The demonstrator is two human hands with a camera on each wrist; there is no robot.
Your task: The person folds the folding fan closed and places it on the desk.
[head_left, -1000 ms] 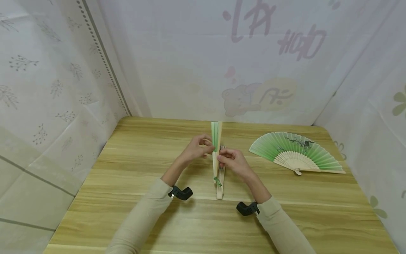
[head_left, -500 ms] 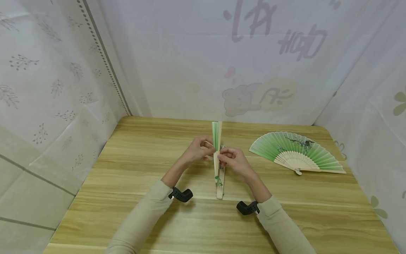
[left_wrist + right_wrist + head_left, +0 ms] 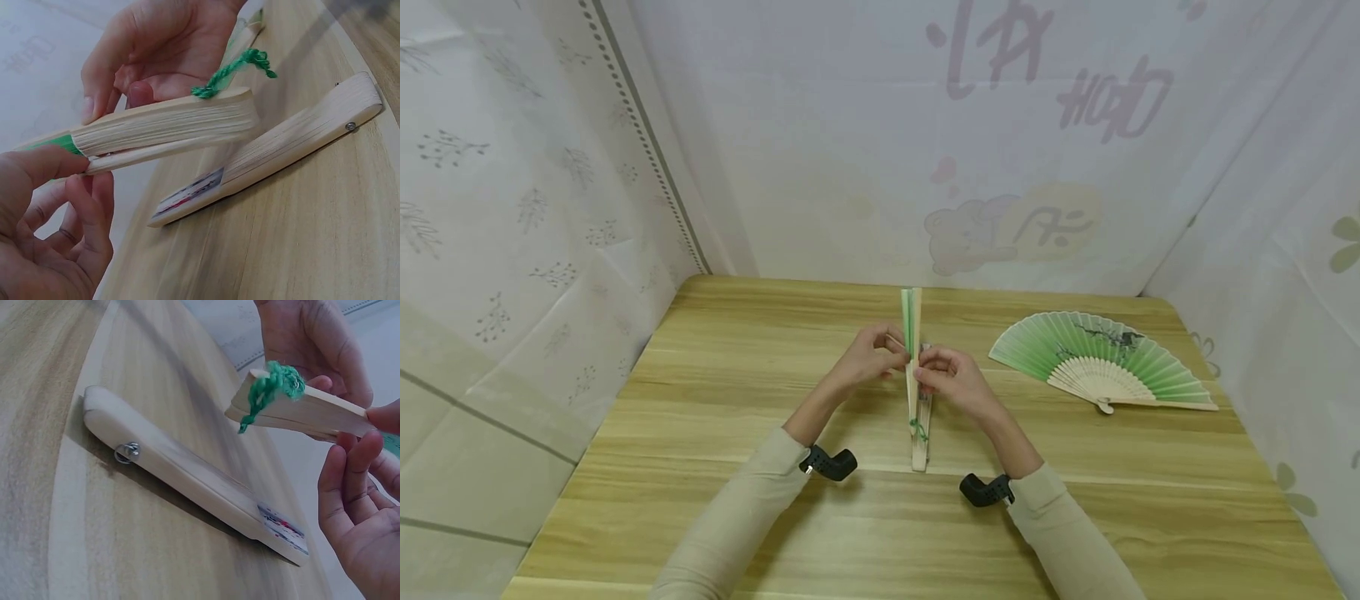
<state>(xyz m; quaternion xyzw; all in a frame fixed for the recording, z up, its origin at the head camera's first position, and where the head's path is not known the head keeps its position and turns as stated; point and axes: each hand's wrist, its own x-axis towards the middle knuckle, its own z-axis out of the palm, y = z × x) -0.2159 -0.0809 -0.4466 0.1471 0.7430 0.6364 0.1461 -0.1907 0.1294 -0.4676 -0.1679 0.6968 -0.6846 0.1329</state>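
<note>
The green fan (image 3: 912, 321) has narrowed; left hand (image 3: 867, 358) and right hand (image 3: 957, 383) pinch its wooden ribs (image 3: 169, 129) over a folded fan (image 3: 920, 454) mid-desk (image 3: 895, 542); a pleated, spread fan (image 3: 1101, 358) lies toward the far right corner.

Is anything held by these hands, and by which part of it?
Yes, a nearly closed fan; the left hand and right hand pinch it near where green cloth meets bare ribs.

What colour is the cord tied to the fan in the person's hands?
Green; the cord shows best in the right wrist view.
</note>
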